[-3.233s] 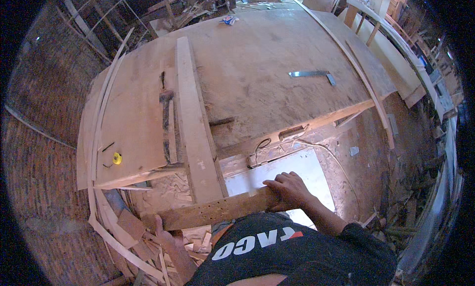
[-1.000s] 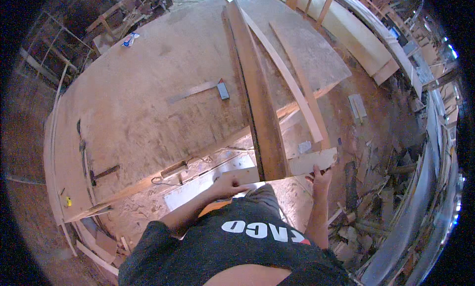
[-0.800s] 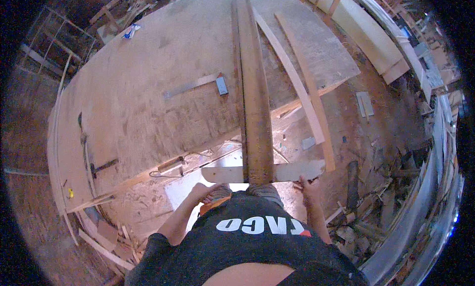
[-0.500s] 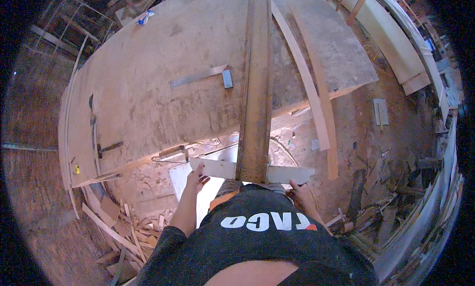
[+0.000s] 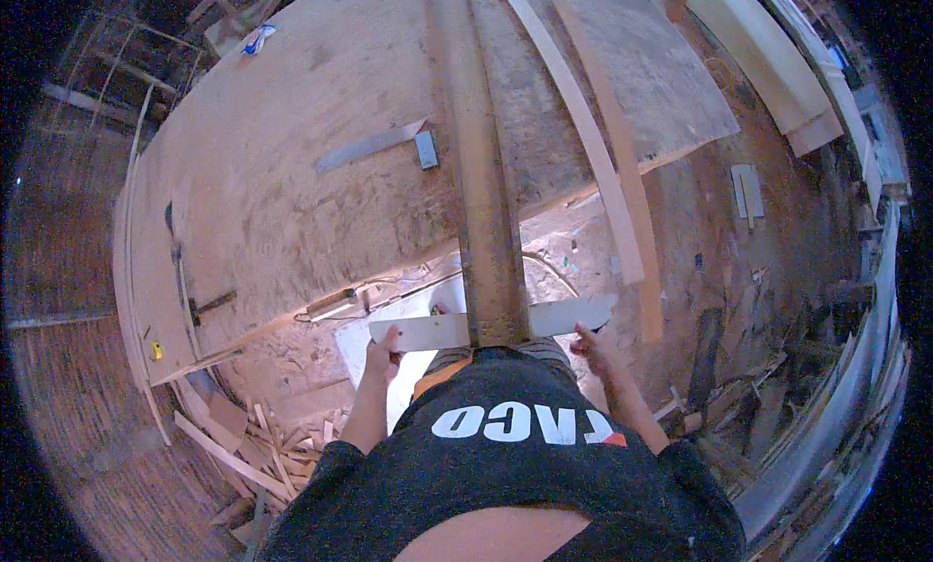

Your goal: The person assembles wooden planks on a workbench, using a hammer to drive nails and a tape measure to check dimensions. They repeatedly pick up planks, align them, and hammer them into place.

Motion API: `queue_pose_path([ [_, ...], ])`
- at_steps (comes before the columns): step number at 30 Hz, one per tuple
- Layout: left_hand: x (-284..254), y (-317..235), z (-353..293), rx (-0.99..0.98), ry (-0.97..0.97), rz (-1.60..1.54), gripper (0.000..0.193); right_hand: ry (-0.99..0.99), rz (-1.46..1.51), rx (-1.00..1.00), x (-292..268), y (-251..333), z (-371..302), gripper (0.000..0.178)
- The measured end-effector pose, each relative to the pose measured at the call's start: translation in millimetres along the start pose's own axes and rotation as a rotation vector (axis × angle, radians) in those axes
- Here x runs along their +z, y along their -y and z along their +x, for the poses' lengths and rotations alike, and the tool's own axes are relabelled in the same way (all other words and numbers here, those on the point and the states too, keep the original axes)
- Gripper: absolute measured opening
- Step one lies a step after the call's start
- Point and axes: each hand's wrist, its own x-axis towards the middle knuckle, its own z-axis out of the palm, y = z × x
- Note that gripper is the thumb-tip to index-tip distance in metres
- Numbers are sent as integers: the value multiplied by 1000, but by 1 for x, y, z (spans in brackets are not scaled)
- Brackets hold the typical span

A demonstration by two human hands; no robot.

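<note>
A long brown wooden beam (image 5: 483,173) with raised edges runs from my waist away over the worktable (image 5: 272,202). Across its near end lies a pale, flat crosspiece (image 5: 420,333), sticking out on both sides; the beam covers its middle. My left hand (image 5: 386,356) grips the crosspiece's left end, thumb on the upper face. At the right end, my right hand (image 5: 589,346) pinches the lower edge. A metal try square (image 5: 374,147) rests on the tabletop left of the beam. To the beam's right, a pale strip (image 5: 588,134) and a browner strip (image 5: 634,197) overhang the table edge.
A dark bar clamp (image 5: 178,261) and a yellow tape measure (image 5: 156,350) are at the table's left. A blue-and-white packet (image 5: 259,40) sits at the far edge. Wood offcuts (image 5: 277,455) are heaped lower left. Scraps and long boards (image 5: 777,76) line the right side.
The beam's far end has swung left. The crosspiece has tilted, its right end now farther from me and its left end slightly nearer, with both hands still on it.
</note>
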Motion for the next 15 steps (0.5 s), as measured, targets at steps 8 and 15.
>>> queue_pose_path([
  [8,23,-28,-5,7,96,61,47,-55,26,-233,44,31,74,31],
  [15,76,-55,25,-66,111,134,56,-216,535,-201,100,93,146,23],
])
